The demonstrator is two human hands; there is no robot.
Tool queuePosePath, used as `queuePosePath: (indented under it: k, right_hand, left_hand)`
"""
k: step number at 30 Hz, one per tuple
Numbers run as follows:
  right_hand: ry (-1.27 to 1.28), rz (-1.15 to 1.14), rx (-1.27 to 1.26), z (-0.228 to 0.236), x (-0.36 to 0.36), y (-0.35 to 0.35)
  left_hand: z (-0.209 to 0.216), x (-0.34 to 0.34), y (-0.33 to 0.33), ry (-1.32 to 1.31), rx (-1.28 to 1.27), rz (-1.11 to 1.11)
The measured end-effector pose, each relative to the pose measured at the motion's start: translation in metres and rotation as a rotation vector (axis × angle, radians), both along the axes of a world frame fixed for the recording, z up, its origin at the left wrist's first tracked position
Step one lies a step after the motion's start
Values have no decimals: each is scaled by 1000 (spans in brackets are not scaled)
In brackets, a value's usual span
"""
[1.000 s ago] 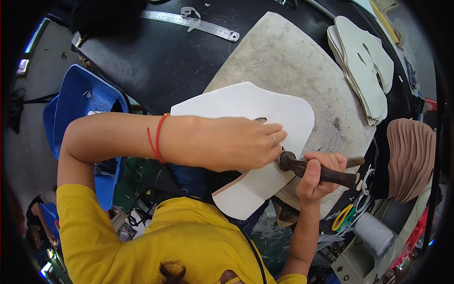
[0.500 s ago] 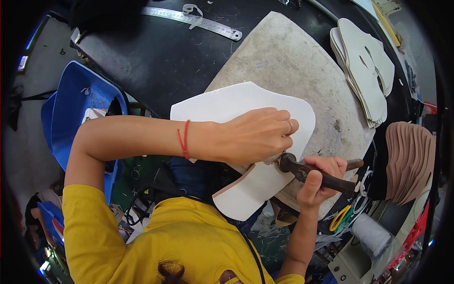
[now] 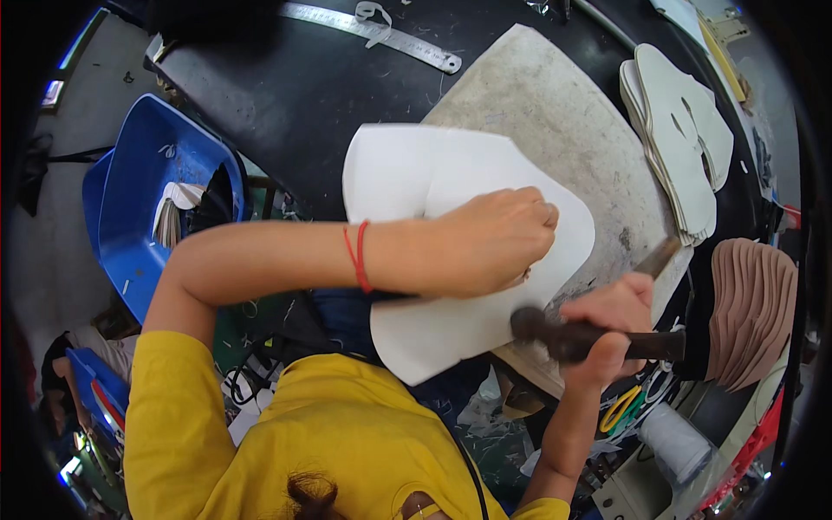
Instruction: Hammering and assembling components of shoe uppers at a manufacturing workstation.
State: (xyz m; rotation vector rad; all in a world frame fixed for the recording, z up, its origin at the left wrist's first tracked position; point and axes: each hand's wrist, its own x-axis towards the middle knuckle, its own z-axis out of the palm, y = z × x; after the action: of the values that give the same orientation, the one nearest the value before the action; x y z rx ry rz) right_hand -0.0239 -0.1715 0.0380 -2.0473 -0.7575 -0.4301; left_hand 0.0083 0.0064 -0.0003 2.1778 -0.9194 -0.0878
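A white, curved-edge cut piece point(image 3: 472, 160) of sheet material lies partly on a worn beige board point(image 3: 511, 78), and a flap of it hangs toward my lap. My left hand point(image 3: 498, 243) is closed on the piece, fingers curled and knuckles up; the fingertips are hidden. In my right hand point(image 3: 611, 334) is a hammer point(image 3: 572, 341), gripped close to its dark metal head. Its brown wooden handle point(image 3: 660, 258) sticks out beyond the hand. The round face of the head is beside the flap's right edge; whether it touches is unclear through motion blur.
A metal ruler point(image 3: 373, 35) lies on the black table at the back. Stacked pale cut pieces point(image 3: 680, 139) and a fanned brown stack point(image 3: 752, 312) stand on the right. Scissors point(image 3: 620, 409) with yellow and green handles are below. A blue bin point(image 3: 130, 199) is at left.
The white piece has turned and shifted, its lower flap swinging left and its upper part rising. The hammer has moved slightly right and down, away from my left hand.
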Motion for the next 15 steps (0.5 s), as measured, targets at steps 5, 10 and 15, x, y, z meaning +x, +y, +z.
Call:
queuePosePath:
  k: [5, 10, 15]
  right_hand:
    - [-103, -165, -217, -22, 11, -4]
    - [-193, -359, -150, -25, -18, -16]
    - [-128, -297, -210, -30, -12, -18]
  left_hand:
    - [2, 36, 5, 17, 77, -348]
    - [2, 18, -12, -466, 165, -459]
    - [-9, -5, -8, -209, 47, -108]
